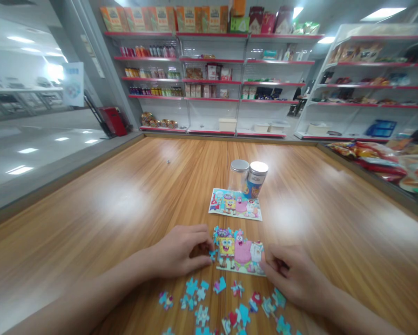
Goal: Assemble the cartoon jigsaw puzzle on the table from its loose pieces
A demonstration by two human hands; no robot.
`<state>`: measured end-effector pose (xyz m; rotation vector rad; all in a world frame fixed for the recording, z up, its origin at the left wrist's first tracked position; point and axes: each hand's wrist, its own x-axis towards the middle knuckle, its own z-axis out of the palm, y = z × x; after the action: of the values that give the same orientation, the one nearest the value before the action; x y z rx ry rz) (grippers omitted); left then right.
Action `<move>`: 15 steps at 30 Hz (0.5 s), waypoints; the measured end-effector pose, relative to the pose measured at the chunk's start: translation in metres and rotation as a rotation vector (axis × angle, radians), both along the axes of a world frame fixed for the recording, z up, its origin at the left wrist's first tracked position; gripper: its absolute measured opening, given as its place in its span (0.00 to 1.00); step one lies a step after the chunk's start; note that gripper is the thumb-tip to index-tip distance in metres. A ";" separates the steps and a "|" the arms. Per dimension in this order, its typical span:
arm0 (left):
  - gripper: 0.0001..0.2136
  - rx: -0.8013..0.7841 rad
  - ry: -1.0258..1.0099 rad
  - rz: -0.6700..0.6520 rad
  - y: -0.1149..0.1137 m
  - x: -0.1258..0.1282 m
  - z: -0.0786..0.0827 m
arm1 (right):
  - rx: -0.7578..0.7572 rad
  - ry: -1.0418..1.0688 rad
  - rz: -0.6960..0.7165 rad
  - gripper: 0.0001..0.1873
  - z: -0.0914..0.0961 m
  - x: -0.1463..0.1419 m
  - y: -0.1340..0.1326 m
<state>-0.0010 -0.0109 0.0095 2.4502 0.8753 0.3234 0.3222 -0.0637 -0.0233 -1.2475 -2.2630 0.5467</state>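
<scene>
A partly joined cartoon jigsaw puzzle [243, 249] lies flat on the wooden table, with a yellow square figure and a pink one on it. At its left edge my left hand [184, 249] has thumb and fingertips closed on a small blue puzzle piece [212, 254]. My right hand [296, 272] is curled, its thumb and fingertips against the puzzle's right edge; its palm side is partly hidden. Loose puzzle pieces [202, 315] are scattered in front of both hands. Beyond the puzzle lies a printed picture sheet [235, 211] showing the same figures.
Behind the sheet stand a clear jar [239, 179] with a silver lid and a labelled can [256, 181]. The wooden table [142, 186] has a raised rim. Snack bags [376, 158] lie to the right. Stocked shelves [212, 81] stand beyond the table.
</scene>
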 end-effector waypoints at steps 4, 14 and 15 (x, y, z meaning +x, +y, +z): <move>0.08 -0.004 -0.026 -0.037 0.003 -0.002 -0.002 | -0.012 0.003 -0.006 0.18 0.000 0.001 0.000; 0.08 -0.035 -0.102 -0.078 0.005 -0.005 -0.008 | -0.027 0.005 -0.002 0.18 0.002 0.001 0.000; 0.08 -0.036 -0.115 -0.082 0.005 -0.005 -0.008 | -0.030 0.005 -0.001 0.18 0.003 0.000 0.000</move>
<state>-0.0056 -0.0061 0.0010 2.4006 0.7235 0.4109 0.3224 -0.0634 -0.0199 -1.2600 -2.2576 0.5856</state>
